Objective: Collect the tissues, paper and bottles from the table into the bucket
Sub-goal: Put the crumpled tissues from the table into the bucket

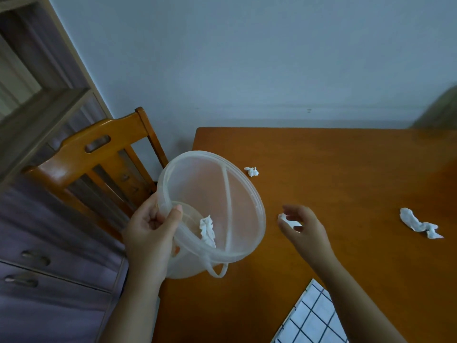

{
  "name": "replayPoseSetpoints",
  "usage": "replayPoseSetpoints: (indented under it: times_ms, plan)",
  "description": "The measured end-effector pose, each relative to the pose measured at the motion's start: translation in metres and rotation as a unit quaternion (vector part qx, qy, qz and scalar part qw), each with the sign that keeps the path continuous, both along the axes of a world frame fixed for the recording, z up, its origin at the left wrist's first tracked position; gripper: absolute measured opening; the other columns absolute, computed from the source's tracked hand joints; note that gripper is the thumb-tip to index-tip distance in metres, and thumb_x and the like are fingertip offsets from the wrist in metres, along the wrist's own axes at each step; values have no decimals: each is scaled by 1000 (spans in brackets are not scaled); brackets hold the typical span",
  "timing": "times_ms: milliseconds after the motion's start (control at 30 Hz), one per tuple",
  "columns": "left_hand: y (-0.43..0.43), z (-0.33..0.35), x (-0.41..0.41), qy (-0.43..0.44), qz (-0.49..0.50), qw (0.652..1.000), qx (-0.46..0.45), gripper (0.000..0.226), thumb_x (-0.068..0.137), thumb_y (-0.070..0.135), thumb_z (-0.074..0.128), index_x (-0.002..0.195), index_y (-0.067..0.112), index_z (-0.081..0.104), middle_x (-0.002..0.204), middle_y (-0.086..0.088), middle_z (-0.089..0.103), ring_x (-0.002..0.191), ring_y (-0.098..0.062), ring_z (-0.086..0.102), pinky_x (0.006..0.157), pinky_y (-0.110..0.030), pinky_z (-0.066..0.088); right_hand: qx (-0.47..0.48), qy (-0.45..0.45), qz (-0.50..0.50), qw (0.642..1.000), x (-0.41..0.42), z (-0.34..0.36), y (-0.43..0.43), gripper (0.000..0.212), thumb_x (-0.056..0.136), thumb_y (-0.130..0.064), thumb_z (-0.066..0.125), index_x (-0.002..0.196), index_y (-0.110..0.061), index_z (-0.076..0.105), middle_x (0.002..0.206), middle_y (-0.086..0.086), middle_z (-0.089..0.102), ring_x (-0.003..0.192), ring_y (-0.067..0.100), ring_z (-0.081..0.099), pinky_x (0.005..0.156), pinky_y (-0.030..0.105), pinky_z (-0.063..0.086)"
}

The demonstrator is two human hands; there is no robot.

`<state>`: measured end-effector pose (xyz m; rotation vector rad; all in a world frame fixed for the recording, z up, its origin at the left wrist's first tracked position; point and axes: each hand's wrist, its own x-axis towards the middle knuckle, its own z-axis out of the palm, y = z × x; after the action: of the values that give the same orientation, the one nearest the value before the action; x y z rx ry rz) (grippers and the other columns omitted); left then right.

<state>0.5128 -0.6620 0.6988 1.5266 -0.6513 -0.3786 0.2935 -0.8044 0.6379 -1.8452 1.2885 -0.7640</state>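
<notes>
My left hand [152, 233] grips the near rim of a translucent plastic bucket [242, 186], tilted with its mouth toward me at the table's left edge. One crumpled white tissue [207, 230] lies inside it. My right hand [303, 225] hovers just right of the bucket, its fingers curled around a small white tissue [288, 221]. A small tissue ball [251, 171] rests on the table beyond the bucket. A longer twisted tissue [419, 224] lies at the right. No bottles are in view.
The orange wooden table [346, 169] stands against a pale wall. A wooden chair [99, 154] is at its left end, with a drawer cabinet [49, 268] beside it. A blue checked cloth [311, 318] lies at the near edge.
</notes>
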Motion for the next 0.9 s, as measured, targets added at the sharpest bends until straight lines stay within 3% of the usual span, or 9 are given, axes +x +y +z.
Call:
replayPoseSetpoints:
  times_ms: [167, 333, 500, 633, 767, 900]
  plan:
    - [-24, -4, -1, -22, 17, 1000, 14, 25, 73, 30, 70, 91, 48, 68, 77, 12, 69, 75, -12, 65, 68, -41, 57, 35, 58, -49, 997, -24, -46, -36, 32, 80, -29, 63, 110, -21, 55, 104, -3, 55, 91, 9, 53, 65, 18, 41]
    - [-44, -8, 0, -42, 19, 999, 26, 28, 72, 33, 71, 89, 55, 66, 79, 20, 69, 75, -6, 65, 65, -32, 54, 59, 117, -71, 989, -34, -84, -65, 39, 80, -25, 64, 116, -16, 53, 114, 5, 54, 93, 10, 49, 68, 23, 38]
    - [-56, -9, 4, -32, 19, 999, 26, 26, 69, 35, 70, 86, 55, 67, 70, 22, 65, 71, -5, 63, 64, -30, 56, 115, 148, -61, 980, -28, -109, -79, 52, 77, -28, 67, 124, -16, 47, 123, 12, 45, 110, 27, 47, 76, 34, 44]
    - [-59, -8, 4, -14, 21, 1000, 12, 27, 72, 28, 73, 85, 50, 68, 82, 22, 70, 80, -5, 67, 59, -21, 54, 143, 181, -65, 971, -19, -120, -84, 58, 77, -33, 67, 127, -17, 43, 127, 12, 41, 118, 29, 38, 89, 41, 45]
    - [-60, -7, 5, -3, 21, 1000, 6, 22, 66, 34, 69, 87, 42, 71, 76, 19, 69, 78, -5, 66, 63, -21, 54, 125, 225, -66, 964, -10, -126, -88, 53, 81, -33, 61, 127, -14, 41, 126, 14, 41, 118, 30, 35, 88, 41, 44]
    - [-57, -6, 5, 10, 26, 1000, -2, 23, 65, 33, 69, 85, 42, 72, 72, 20, 68, 75, -2, 65, 63, -20, 54, 102, 207, -75, 970, -8, -130, -84, 41, 84, -20, 58, 122, -11, 47, 119, 16, 46, 112, 31, 41, 81, 37, 42]
